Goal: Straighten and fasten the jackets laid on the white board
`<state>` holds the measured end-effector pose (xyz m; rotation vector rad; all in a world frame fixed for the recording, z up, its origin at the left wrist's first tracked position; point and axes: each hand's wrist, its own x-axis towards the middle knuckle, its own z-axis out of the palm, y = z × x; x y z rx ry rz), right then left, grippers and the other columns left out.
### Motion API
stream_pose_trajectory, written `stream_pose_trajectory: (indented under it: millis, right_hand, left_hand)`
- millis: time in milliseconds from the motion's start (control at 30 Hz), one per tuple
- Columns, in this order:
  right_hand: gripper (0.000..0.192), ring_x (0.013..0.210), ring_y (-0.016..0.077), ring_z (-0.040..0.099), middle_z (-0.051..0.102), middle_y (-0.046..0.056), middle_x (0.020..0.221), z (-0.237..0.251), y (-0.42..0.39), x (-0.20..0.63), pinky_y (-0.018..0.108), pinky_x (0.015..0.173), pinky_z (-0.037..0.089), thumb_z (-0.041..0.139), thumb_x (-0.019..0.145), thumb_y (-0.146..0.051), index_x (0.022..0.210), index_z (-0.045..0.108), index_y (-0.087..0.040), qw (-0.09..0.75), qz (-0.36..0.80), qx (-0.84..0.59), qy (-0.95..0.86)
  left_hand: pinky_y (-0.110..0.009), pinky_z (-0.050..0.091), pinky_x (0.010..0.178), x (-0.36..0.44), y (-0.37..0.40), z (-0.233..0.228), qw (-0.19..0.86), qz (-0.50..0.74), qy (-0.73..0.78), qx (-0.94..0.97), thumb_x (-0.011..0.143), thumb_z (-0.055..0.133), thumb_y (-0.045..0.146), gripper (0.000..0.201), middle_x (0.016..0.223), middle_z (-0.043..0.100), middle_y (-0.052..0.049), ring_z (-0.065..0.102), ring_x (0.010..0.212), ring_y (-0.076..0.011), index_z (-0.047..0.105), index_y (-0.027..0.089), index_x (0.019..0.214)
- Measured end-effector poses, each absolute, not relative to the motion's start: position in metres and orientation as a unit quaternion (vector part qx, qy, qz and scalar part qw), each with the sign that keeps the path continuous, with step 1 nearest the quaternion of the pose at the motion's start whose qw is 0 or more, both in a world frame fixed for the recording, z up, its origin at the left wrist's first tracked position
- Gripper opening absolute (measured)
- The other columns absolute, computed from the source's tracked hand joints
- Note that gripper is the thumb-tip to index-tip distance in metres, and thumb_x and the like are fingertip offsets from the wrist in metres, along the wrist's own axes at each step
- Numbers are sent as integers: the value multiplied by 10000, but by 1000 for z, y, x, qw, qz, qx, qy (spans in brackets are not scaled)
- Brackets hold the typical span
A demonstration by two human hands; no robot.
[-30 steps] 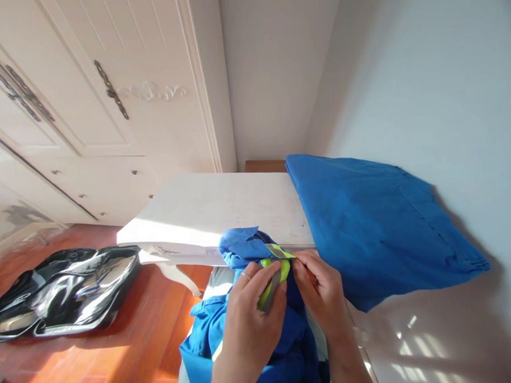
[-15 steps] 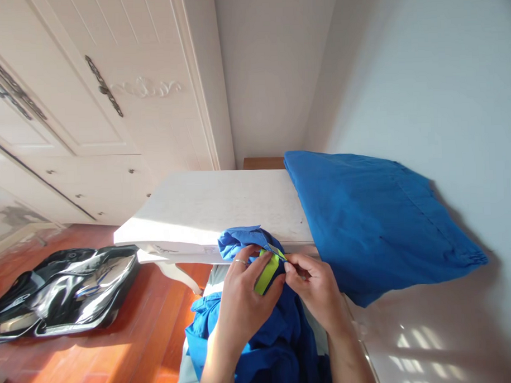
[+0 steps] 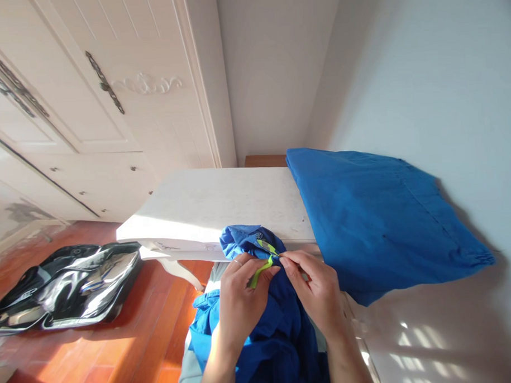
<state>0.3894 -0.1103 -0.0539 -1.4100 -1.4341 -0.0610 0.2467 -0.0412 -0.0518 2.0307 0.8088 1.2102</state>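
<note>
Seated at the front edge of a white desk (image 3: pixel 222 198), I bend both hands to a blue garment (image 3: pixel 267 347) heaped across my lap, its upper end bunched against that edge, right of the middle. My left hand (image 3: pixel 244 287), a ring on one finger, is clamped on a yellow-green strip (image 3: pixel 261 273) attached to the cloth, thumb below and fingers above. The strip's held length slants away from my left palm, up and to the right; a farther length, grey showing on it, slopes down from the upper left, and the two converge just beside the fingertips of my right hand (image 3: pixel 309 282). That meeting point lies forward and right of my left grip, so the right hand is the nearer. Its thumb and forefinger are pinched together there, though what they have between them is too small to tell. A larger blue cloth (image 3: pixel 382 226) covers the desk's right end, draping over its front right corner, well apart from the strip. Off the desk's left end, an open black suitcase (image 3: pixel 70 287) lies on the red floor (image 3: pixel 139 346), below a cream wardrobe (image 3: pixel 161 122).
</note>
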Motion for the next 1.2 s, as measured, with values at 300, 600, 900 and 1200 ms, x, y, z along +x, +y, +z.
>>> stream_pose_trajectory:
  millis: [300,600,900,1200]
  right_hand:
    - [173,824,63,700,728,-27,894,-55,-110,386,75,751,509,535,1040,-270,963,676,-203,563,95,-609,-551]
    - [104,722,93,697,733,0,826,-45,-116,390,142,691,541,622,965,-205,910,706,-177,552,56,-605,-571]
    - [105,681,96,699,750,12,831,-45,-122,401,159,658,547,640,948,-160,929,743,-170,533,18,-591,-605]
    - [134,618,96,669,734,3,768,-51,-113,385,177,606,510,608,934,-142,882,730,-159,530,-48,-635,-559]
  left_hand:
    - [-208,420,631,243,-42,-41,449,409,308,732,949,655,328,267,691,594,24,542,672,-104,672,190,720]
    - [-230,452,636,244,-47,-46,327,457,328,759,914,713,270,185,721,633,9,583,682,-118,670,196,750]
    - [-249,469,652,246,-51,-44,221,473,250,816,890,731,155,92,748,646,17,570,707,-127,667,205,847]
    - [-253,488,667,247,-50,-44,213,479,265,810,892,725,149,77,763,674,12,599,717,-126,690,201,845]
